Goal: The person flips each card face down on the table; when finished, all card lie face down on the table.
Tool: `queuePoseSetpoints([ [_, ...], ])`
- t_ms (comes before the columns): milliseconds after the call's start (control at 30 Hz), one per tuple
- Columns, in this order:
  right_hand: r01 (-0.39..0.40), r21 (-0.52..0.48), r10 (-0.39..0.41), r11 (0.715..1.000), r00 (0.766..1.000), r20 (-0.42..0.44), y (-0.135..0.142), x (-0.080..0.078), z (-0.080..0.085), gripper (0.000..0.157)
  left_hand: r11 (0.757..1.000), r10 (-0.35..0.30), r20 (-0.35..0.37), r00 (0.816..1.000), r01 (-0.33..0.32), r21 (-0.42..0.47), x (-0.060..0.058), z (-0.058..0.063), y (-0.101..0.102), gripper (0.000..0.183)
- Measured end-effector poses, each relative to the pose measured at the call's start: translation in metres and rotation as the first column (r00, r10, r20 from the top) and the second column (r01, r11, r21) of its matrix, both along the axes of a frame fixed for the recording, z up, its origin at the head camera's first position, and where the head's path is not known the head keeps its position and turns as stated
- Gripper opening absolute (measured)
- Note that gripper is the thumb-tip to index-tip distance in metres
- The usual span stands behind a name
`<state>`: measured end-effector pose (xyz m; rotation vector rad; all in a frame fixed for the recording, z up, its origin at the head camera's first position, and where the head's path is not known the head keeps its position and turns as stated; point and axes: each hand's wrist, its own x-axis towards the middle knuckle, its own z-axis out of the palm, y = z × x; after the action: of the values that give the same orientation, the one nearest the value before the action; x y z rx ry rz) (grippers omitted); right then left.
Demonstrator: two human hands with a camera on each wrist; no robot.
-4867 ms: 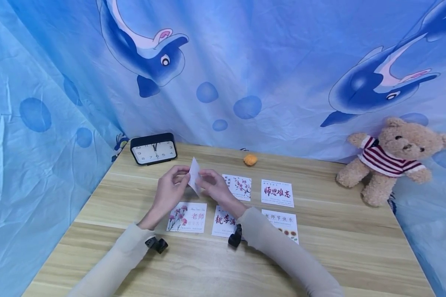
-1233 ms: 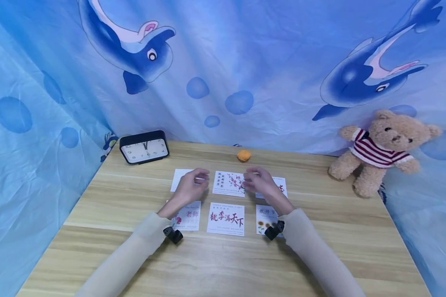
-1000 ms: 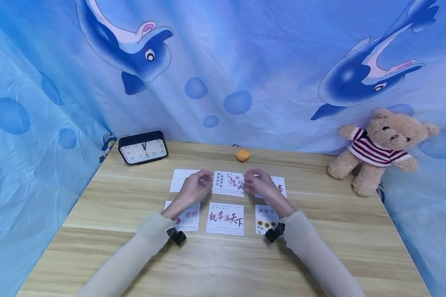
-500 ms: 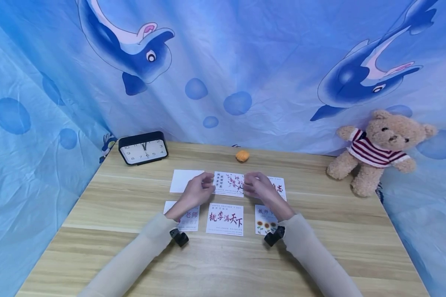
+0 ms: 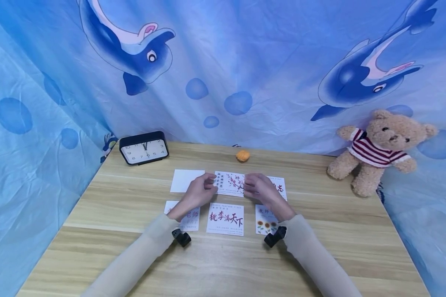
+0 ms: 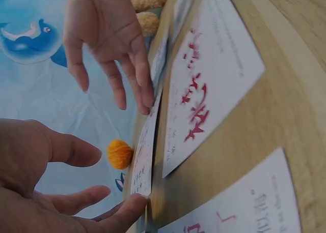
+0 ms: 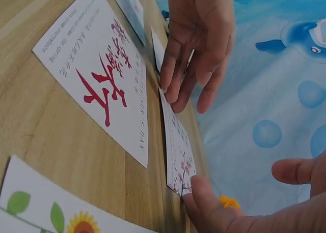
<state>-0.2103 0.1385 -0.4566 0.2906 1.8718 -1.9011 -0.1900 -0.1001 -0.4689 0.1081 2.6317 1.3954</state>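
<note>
Both hands flank the plum-blossom card [image 5: 230, 184], which lies face up in the middle of the back row. My left hand [image 5: 198, 190] has its fingertips at the card's left edge, thumb apart in the left wrist view. At the opposite edge, the fingers of my right hand [image 5: 263, 190] reach down and touch the card. Neither hand grips it. Left of it lies a blank white card [image 5: 183, 180]. The back right card [image 5: 279, 186] with red writing is partly covered by my right hand.
In the front row lie a flower card [image 5: 191, 225], a card with red characters [image 5: 225, 219] and a sunflower card [image 5: 266, 225]. Behind stand a black clock [image 5: 145, 149] and a small orange ball [image 5: 243, 155]. A teddy bear [image 5: 380, 150] sits at the right, before a dolphin curtain [image 5: 267, 53].
The card held up between both hands in the earliest frame is down; a blank card lies at back left. My hands have moved right to the blossom card, the left lately edging closer.
</note>
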Motion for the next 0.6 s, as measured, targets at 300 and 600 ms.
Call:
queuePoseSetpoints([
  [300, 0.031, -0.074, -0.028, 0.997, 0.999, 0.039, 0.0016, -0.0019, -0.0021, 0.048, 1.0, -0.018, 0.012, 1.0, 0.018, 0.016, 0.0006, 0.0038, 0.0031, 0.048],
  [600, 0.061, -0.038, -0.059, 0.997, 0.998, 0.032, -0.003, -0.0046, -0.0032, 0.051, 1.0, -0.014, -0.009, 1.0, 0.014, 0.005, 0.0019, 0.0028, 0.0049, 0.048],
])
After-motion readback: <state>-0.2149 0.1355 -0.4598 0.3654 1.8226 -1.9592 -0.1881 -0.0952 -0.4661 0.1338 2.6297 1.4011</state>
